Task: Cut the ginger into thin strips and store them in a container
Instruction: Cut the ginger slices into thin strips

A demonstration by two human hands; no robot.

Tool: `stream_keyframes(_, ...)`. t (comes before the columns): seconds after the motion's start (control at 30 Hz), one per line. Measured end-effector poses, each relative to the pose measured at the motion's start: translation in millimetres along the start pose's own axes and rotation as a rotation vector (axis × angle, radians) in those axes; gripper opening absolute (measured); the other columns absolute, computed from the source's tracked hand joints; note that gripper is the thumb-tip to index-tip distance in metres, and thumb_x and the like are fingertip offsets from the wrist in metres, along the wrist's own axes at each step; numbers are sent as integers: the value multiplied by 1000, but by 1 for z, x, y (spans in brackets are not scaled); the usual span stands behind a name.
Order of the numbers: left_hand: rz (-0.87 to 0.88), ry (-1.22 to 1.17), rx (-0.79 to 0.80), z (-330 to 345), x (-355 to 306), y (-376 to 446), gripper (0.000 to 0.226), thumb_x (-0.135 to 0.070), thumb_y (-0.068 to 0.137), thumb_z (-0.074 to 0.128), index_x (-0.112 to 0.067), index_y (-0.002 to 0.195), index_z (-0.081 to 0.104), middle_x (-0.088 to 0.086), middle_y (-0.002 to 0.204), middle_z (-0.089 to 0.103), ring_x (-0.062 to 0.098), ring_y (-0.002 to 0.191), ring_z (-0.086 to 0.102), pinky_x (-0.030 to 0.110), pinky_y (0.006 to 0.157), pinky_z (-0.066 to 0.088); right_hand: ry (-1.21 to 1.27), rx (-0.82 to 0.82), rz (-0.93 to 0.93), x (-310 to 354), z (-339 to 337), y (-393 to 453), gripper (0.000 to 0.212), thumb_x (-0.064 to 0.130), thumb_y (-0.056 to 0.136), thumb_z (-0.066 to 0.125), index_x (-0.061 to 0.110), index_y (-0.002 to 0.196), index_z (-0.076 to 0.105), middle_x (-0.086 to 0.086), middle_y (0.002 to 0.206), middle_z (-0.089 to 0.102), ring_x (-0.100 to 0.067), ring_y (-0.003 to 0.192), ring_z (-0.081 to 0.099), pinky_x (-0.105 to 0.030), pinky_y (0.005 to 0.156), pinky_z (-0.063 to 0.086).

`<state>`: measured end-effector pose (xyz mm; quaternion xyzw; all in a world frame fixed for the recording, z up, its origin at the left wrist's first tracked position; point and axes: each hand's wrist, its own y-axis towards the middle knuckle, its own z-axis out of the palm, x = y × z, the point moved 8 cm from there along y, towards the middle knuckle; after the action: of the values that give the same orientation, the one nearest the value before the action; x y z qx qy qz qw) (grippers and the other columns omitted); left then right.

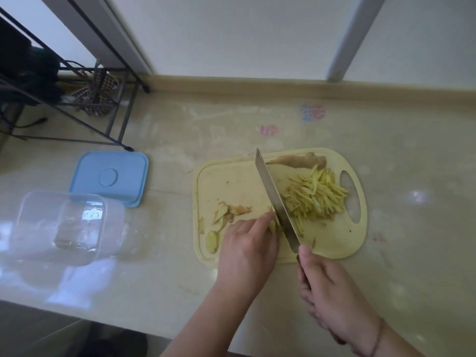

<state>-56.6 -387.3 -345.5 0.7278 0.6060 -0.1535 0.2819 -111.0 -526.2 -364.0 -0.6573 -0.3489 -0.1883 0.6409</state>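
A pale yellow cutting board (231,181) lies on the counter. A pile of thin ginger strips (313,197) sits on its right side, and an uncut ginger piece (298,161) lies at the board's far edge. My right hand (332,292) grips the handle of a cleaver (275,199), whose blade stands across the board just left of the strips. My left hand (247,248) presses curled fingers on a small stack of ginger slices (273,225) against the blade. Peels and a slice (211,240) lie at the board's near left.
A clear plastic container (67,225) stands at the left of the counter, with its blue lid (109,177) lying behind it. A black wire rack (77,94) occupies the far left corner. The wall runs along the counter's back edge.
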Motion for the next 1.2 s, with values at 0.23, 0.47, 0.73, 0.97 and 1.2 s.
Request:
stream_keyframes(0.23, -144, -67, 115, 6, 8, 4, 45, -34, 77, 80, -14, 116, 68, -3, 91, 70, 23, 87, 67, 40, 81, 56, 46, 60, 34, 4, -5, -2, 57, 66, 82, 41, 9, 75, 43, -4, 56, 31, -9, 38, 25, -18, 36, 25)
stream_keyframes(0.47, -313, -60, 247, 9, 8, 21, 46, -33, 79, 66, -20, 123, 66, -3, 83, 67, 23, 80, 63, 39, 74, 55, 38, 67, 51, -2, -8, -2, 59, 69, 84, 40, 11, 75, 44, -2, 55, 33, -9, 39, 27, -19, 36, 26)
stream_keyframes(0.73, -420, -58, 188, -3, 11, 16, 49, -9, 84, 60, -21, 132, 61, -5, 73, 65, 21, 74, 63, 38, 71, 55, -47, 64, -7, 2, -10, 0, 62, 75, 77, 38, 14, 72, 43, 3, 51, 36, -8, 38, 29, -16, 36, 26)
stream_keyframes(0.97, -416, -50, -84, -18, 8, -2, 37, -6, 80, 71, -17, 115, 67, -6, 78, 65, 20, 74, 62, 36, 69, 53, -373, -52, -234, 14, -10, -5, 60, 72, 82, 28, 18, 61, 43, 15, 46, 52, -7, 50, 52, -24, 52, 39)
stream_keyframes(1.2, -307, 51, -65, -5, -1, -11, 25, -23, 76, 68, -14, 99, 74, -3, 81, 72, 24, 77, 65, 36, 75, 54, -25, 0, -44, -5, -17, 1, 75, 85, 83, 35, 12, 72, 45, 3, 48, 36, -11, 38, 32, -23, 37, 24)
